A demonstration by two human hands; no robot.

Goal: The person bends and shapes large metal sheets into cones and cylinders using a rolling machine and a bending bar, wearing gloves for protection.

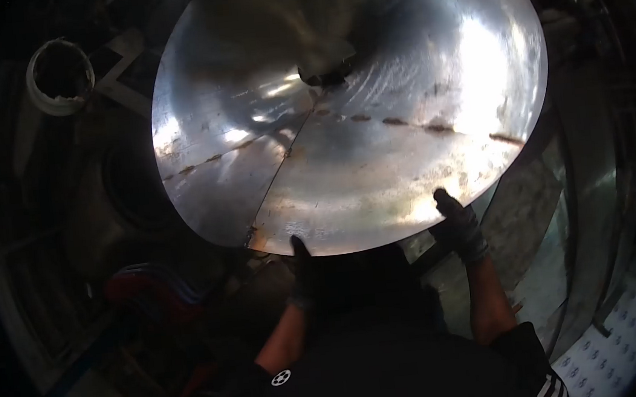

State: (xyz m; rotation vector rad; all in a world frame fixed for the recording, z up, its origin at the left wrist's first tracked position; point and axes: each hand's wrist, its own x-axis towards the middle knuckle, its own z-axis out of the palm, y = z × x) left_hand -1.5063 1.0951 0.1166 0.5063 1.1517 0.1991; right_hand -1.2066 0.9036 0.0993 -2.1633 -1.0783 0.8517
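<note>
A large shiny sheet-metal cone (376, 171) fills the upper middle of the head view, its wide mouth facing me. A dark seam runs from its rim to a small hole near the centre, and brown weld marks cross its inner face. My left hand (300, 272), in a dark glove, grips the near rim with the thumb on the inner face. Farther right, my gloved right hand (462, 227) holds the rim the same way, thumb inside. The fingers of both hands are hidden behind the metal.
A whitish bucket (60, 106) stands at the upper left. Red and blue items (152, 288) lie in shadow at the lower left. Flat metal sheets (528, 218) lean or lie to the right, beside a pale patterned surface (619, 357) at the lower right.
</note>
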